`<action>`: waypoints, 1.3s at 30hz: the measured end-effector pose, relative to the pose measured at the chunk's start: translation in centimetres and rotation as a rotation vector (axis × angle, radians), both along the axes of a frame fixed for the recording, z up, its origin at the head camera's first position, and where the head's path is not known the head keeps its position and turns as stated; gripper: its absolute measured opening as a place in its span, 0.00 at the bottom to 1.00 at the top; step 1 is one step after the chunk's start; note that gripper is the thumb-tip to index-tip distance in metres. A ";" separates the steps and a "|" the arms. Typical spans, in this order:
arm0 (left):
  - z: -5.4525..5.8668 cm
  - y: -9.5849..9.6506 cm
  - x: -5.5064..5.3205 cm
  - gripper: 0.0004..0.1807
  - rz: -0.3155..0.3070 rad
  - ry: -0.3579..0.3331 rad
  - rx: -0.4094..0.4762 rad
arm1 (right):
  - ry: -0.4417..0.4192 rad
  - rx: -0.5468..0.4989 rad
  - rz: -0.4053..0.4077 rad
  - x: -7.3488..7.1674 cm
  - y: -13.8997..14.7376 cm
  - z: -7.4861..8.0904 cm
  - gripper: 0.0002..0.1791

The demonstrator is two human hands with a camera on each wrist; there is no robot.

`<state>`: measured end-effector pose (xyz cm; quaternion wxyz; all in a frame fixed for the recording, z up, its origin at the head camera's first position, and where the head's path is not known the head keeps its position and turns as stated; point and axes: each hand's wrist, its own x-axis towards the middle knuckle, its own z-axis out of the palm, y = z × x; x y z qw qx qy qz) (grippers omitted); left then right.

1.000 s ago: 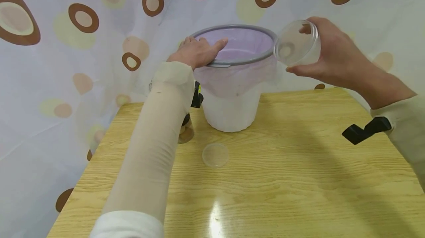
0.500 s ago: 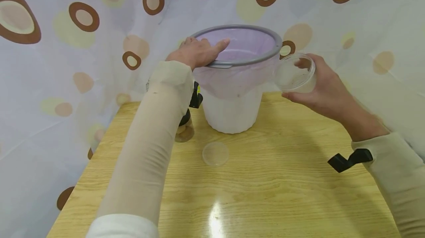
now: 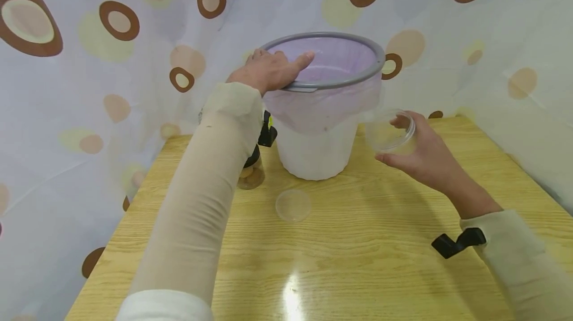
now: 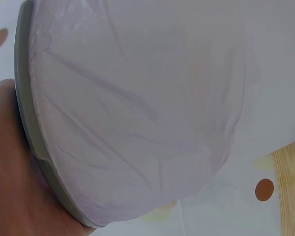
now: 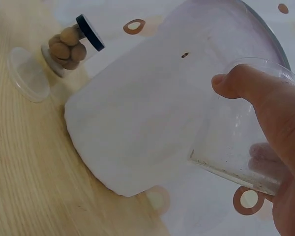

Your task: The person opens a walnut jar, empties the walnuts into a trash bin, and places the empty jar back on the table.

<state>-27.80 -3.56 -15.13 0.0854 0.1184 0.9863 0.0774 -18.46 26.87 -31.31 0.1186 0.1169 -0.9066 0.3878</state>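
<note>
My left hand [image 3: 268,71] rests over the near-left rim of a white waste bin [image 3: 315,154], its thumb stretched out above the opening. A thin lilac bag [image 4: 132,113] lines the bin and hangs down outside under the grey rim ring [image 4: 24,93]. To the right of the bin, my right hand [image 3: 427,154] grips a clear plastic tub [image 3: 388,132], thumb on one side and fingers on the other. Specks cling near the bottom edge of the tub [image 5: 226,169] in the right wrist view. It is held tilted, above the table.
A clear round lid [image 3: 293,205] lies flat on the wooden table [image 3: 367,256] before the bin. Partly behind my left sleeve stands a jar [image 3: 252,174]; the right wrist view shows its black lid and several round brown things [image 5: 66,49] inside. Patterned sheeting [image 3: 152,62] hangs behind.
My right hand has come down and slightly left with the tub, from beside the bin's rim to lower beside its wall. The left hand stays on the rim.
</note>
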 end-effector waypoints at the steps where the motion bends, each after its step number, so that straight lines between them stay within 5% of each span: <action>1: 0.0 0.0 0.0 0.55 0.004 -0.005 -0.001 | -0.011 -0.004 0.001 0.0 0.0 -0.4 0.54; 27: -0.4 0.3 0.7 0.54 -0.002 0.022 0.013 | -0.185 -0.027 0.023 0.9 -1.2 -9.4 0.56; 39: -0.8 0.6 0.5 0.54 -0.011 0.079 -0.009 | -0.171 -0.107 0.034 1.1 -1.6 -11.2 0.53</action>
